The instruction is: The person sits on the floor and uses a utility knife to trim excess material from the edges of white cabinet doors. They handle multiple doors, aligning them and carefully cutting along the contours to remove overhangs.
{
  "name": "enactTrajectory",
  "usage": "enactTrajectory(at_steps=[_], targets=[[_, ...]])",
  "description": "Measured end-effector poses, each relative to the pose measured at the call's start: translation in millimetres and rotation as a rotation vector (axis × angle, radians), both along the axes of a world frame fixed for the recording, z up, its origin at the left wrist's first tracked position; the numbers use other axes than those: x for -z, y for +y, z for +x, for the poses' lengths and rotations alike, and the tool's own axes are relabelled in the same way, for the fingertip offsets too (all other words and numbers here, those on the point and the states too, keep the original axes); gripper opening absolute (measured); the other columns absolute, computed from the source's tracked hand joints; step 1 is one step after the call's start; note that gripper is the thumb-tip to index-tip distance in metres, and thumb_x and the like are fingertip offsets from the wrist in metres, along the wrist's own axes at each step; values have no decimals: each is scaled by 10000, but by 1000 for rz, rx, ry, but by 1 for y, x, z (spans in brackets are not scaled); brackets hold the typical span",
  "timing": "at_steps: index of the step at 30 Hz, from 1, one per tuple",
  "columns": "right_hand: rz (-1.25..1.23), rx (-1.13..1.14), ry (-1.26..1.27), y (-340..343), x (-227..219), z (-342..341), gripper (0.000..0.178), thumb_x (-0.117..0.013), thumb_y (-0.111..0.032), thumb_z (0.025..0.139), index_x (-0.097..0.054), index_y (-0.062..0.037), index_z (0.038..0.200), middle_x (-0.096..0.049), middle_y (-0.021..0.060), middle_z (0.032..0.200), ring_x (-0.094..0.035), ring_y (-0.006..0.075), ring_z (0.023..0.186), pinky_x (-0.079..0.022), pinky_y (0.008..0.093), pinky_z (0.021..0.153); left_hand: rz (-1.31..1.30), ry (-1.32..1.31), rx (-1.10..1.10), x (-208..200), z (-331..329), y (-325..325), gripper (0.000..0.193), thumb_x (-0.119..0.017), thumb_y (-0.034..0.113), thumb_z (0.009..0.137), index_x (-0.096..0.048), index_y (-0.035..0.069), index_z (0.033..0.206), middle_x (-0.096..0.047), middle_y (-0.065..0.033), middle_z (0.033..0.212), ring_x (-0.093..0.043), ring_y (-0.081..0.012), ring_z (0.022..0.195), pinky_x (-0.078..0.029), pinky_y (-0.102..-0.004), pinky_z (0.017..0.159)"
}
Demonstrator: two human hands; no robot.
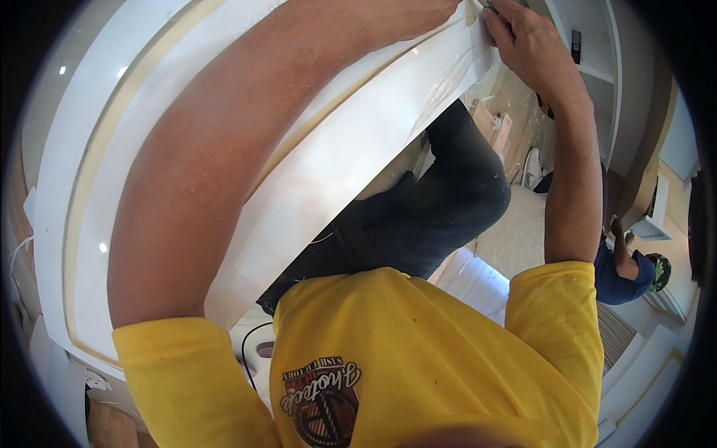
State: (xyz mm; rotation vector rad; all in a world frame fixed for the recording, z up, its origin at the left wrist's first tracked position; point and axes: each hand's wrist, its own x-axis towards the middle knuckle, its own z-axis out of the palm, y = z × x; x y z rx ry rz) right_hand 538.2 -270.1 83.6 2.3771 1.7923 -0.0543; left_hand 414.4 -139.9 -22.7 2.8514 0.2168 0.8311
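A long white panel (328, 175) with tan strips along its edges lies across my lap. Over it stretches my left forearm, and my left hand (441, 9) reaches the panel's far end, its fingers cut off by the top of the picture. My right hand (526, 41) is closed at that same end, fingers curled at the panel's corner. A small dark bit shows at its fingertips, too little to name. Thin clear film (448, 78) lies wrinkled on the panel close to my right hand.
White shelving (601, 45) stands at the far right. Wood offcuts (493, 123) and a shoe (532, 168) are on the floor beyond my knee. Another person in a dark blue shirt (627, 276) works at the right. A black cable (245, 347) curves below the panel.
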Motion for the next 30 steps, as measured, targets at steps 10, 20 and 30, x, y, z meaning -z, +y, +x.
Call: enactTrajectory(at_steps=[10, 20, 30], targets=[[-11, -95, -96, 3, 5, -4, 219, -571, -141, 959, -637, 36, 847, -651, 293, 789, -658, 487, 814, -507, 557, 746, 6, -56, -6, 3, -6, 1, 266, -533, 121, 930, -757, 14, 1027, -657, -163, 1173, -600, -344, 1199, -372, -633, 1126], [-67, -98, -128, 1, 9, 4, 236, -545, -149, 973, -640, 40, 868, -666, 293, 821, -668, 481, 834, -521, 552, 773, -45, -48, 20, 2, -11, 0, 286, -512, 109, 940, -754, 25, 1064, -640, -168, 1227, -578, -331, 1243, -342, -621, 1159], [-218, 17, -107, 12, 15, 24, 298, -510, -185, 985, -678, 57, 938, -693, 306, 924, -676, 484, 922, -526, 533, 852, -46, -56, 14, 9, -3, -1, 290, -512, 118, 942, -763, 44, 1066, -645, -156, 1224, -571, -330, 1247, -339, -616, 1159]])
